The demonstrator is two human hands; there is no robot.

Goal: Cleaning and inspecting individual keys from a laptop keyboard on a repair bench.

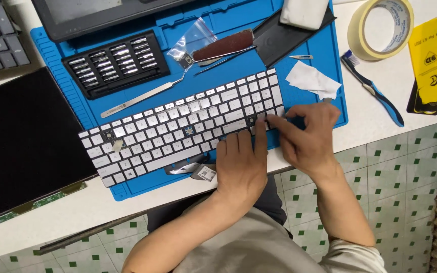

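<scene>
The left hand [239,164] is being laid flat, palm down, over the lower right part of a silver laptop keyboard [178,126], its fingers stretched out and nothing being gripped. The index fingertip is being pressed near a dark gap where a keycap is missing [251,121]. The right hand [309,134] is being held half curled at the keyboard's right end, thumb and forefinger being pinched together at the edge keys; whether anything small is being held between them cannot be told.

The keyboard is being kept at a slant on a blue work mat [330,96], its right end reaching toward the mat's front right corner. More gaps are being shown at the left [108,134] and centre [188,131] of the key field.

Behind it, metal tweezers [142,96] and a black bit tray [116,63] are lying close. A crumpled white tissue [313,80] is lying just beyond the right hand. Right of the mat, open white table is being shared by a blue brush [375,91] and a tape roll [380,25]. A dark screen panel [21,141] is crowding the left side.
</scene>
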